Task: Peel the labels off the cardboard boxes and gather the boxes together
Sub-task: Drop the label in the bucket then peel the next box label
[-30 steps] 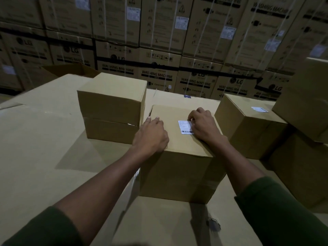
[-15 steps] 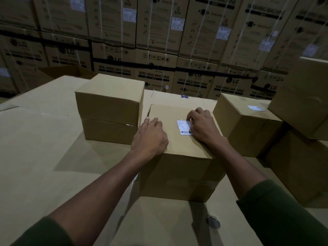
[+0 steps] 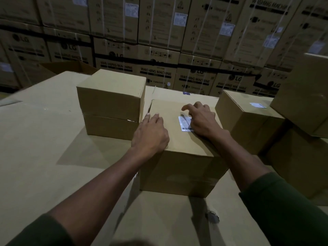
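A person in dark green sleeves leans over a closed box [image 3: 179,146] on a cardboard worktop [image 3: 40,142]. The left hand [image 3: 150,134] rests flat on the lid's left side. The right hand [image 3: 202,119] lies on a white barcode label [image 3: 184,123], fingers curled at its right edge. A taller box [image 3: 110,100] stands just left; another labelled box [image 3: 248,118] sits right. Stacked washing machine cartons [image 3: 159,41] fill the background.
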